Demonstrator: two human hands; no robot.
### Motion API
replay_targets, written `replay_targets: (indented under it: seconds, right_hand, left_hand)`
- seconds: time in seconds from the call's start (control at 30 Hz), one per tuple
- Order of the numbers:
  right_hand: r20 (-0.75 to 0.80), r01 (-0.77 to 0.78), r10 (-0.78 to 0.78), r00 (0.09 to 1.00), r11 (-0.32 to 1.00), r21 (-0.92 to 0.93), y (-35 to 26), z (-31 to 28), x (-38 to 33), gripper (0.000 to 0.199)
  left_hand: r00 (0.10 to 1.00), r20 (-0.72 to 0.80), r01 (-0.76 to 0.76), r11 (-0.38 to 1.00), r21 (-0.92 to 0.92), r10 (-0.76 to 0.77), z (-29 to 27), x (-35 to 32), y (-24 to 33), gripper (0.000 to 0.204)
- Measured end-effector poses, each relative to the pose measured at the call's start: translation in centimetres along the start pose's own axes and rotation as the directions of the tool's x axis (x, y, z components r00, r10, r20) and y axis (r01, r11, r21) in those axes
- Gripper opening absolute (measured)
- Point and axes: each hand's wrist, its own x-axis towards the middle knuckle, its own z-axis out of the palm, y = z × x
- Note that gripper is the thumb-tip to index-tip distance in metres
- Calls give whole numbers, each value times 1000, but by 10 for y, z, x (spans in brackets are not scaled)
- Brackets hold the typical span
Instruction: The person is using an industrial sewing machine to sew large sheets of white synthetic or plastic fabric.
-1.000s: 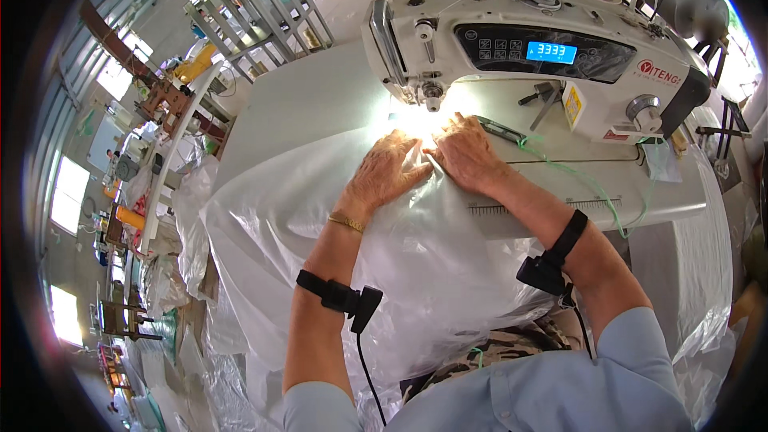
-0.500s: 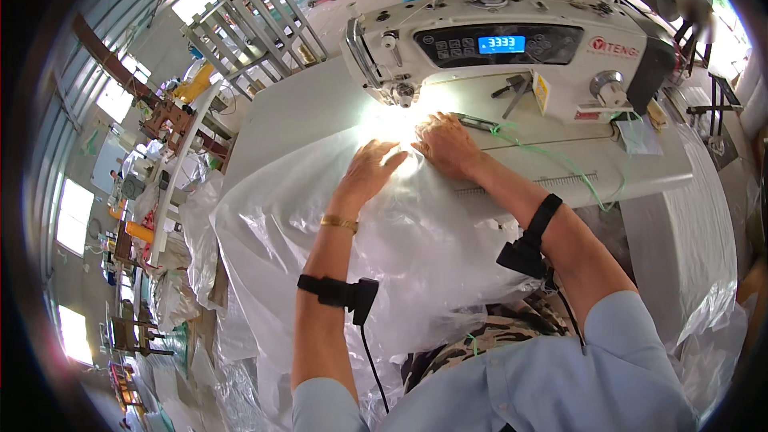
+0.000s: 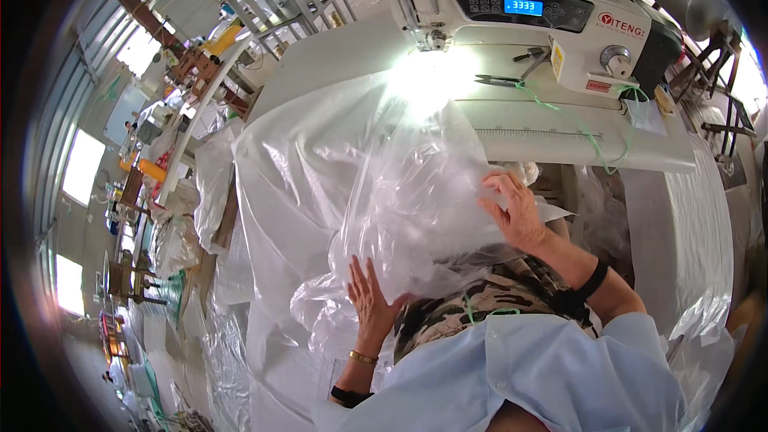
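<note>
A large sheet of clear plastic film (image 3: 400, 200) runs from under the sewing machine's bright lamp down over the table edge to my lap. Along its lower left side lies my left hand (image 3: 371, 300), fingers spread and stretched out against the film. My right hand (image 3: 516, 212) is at the film's right side, fingers apart and slightly bent, with nothing seen gripped in it. The white sewing machine (image 3: 512, 12) stands beyond both hands. Glare from the lamp hides its needle and the far end of the film.
Thread snips (image 3: 500, 80) with a green cord (image 3: 564, 113) lie on the machine table (image 3: 560, 134). More plastic film (image 3: 676, 232) hangs at the right. Along the left stand a workbench (image 3: 200, 104) and a metal rack (image 3: 284, 0).
Both hands have drawn back from beside the needle area toward my body, the left down to my lap, the right to the film's side. Film is bunched higher in front of me. The view has shifted.
</note>
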Motion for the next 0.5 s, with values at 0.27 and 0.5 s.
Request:
replay_targets:
  seconds: [0.27,0.5]
  right_hand:
    - [431,-695,552,714,633,341,-22,23,3,25]
    - [465,-295,-58,883,702,648,-61,28,3,13]
  left_hand:
    - [783,-563,209,964,-162,-264,-24,-49,-150,26]
    - [508,-738,282,895,-345,-444,-196,-28,-228,39]
